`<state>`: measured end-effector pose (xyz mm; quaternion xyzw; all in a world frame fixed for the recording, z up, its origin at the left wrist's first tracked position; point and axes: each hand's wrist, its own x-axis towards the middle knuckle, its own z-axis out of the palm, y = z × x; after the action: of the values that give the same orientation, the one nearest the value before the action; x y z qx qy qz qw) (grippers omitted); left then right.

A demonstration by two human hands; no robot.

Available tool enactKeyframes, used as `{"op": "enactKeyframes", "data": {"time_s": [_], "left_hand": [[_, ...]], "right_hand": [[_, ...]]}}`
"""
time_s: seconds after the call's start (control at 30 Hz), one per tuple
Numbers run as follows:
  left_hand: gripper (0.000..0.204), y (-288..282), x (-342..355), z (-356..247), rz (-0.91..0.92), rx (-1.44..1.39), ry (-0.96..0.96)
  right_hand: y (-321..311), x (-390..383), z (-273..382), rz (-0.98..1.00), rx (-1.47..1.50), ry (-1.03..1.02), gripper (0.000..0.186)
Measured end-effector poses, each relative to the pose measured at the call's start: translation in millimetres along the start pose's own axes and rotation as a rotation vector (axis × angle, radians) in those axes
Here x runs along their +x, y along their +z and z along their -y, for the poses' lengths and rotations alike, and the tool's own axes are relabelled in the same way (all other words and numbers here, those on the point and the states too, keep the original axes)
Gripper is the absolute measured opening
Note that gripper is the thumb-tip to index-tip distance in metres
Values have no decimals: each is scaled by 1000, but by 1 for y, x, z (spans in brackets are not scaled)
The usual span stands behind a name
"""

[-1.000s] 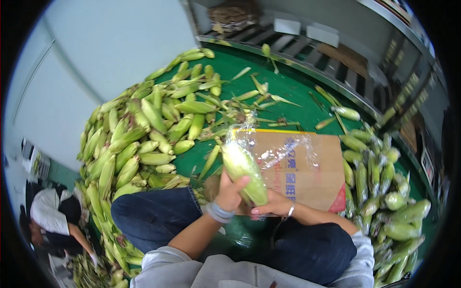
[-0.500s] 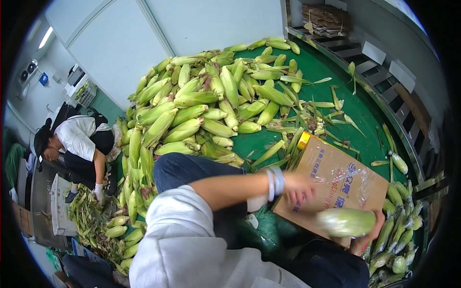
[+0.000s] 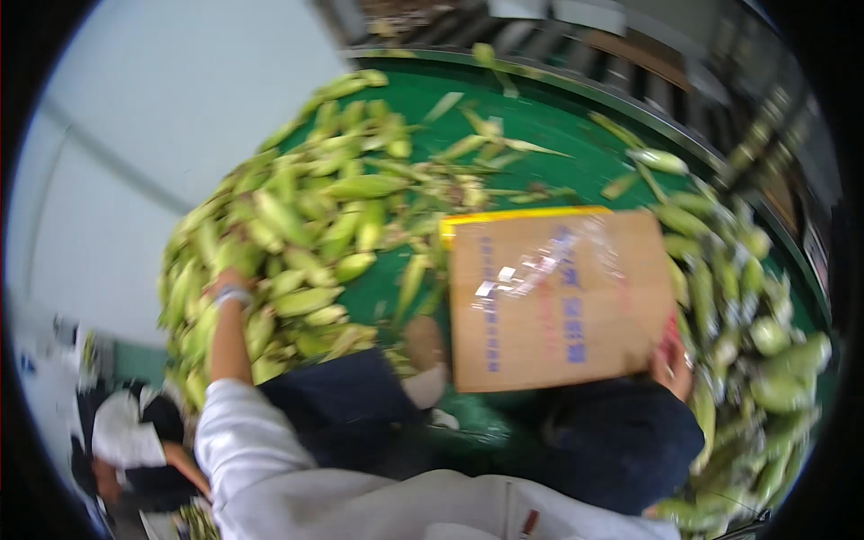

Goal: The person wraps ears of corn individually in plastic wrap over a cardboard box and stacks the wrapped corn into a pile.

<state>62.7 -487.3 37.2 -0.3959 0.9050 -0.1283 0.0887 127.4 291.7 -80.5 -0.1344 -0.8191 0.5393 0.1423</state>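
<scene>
My left hand [image 3: 234, 281] reaches into the heap at the left, its blurred fingers around the lower end of a green-husked ear of corn [image 3: 238, 255]. A pale band circles that wrist. Beside the right edge of a cardboard box [image 3: 576, 297], my right hand [image 3: 670, 367] hangs low, near the film-wrapped ears of corn [image 3: 769, 335]. Something red shows by its fingers, which are smeared by motion; whether they hold anything I cannot make out. The box lies in front of my knees, with shiny clear film on its top and a yellow strip along its far edge.
The heap of unwrapped corn [image 3: 297, 211] leans toward a pale wall panel [image 3: 180, 90]. Loose husks [image 3: 490, 135] litter the green surface [image 3: 549, 175]. A metal rail [image 3: 576, 85] curves along the far side. Another person [image 3: 135, 427] bends down at lower left.
My left hand has swung from over the box to the heap at the left. The wrapped ear is no longer visible in my right hand. My view has turned to the right.
</scene>
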Motion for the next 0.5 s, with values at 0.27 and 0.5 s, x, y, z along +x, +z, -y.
{"op": "enactKeyframes", "data": {"time_s": [0.27, 0.5], "left_hand": [[63, 34, -45, -4, -358, -933, 454], [62, -91, -214, -295, -520, -801, 1220]], "right_hand": [[120, 105, 89, 209, -1008, -63, 64], [90, 134, 79, 889, -254, 179, 30]]}}
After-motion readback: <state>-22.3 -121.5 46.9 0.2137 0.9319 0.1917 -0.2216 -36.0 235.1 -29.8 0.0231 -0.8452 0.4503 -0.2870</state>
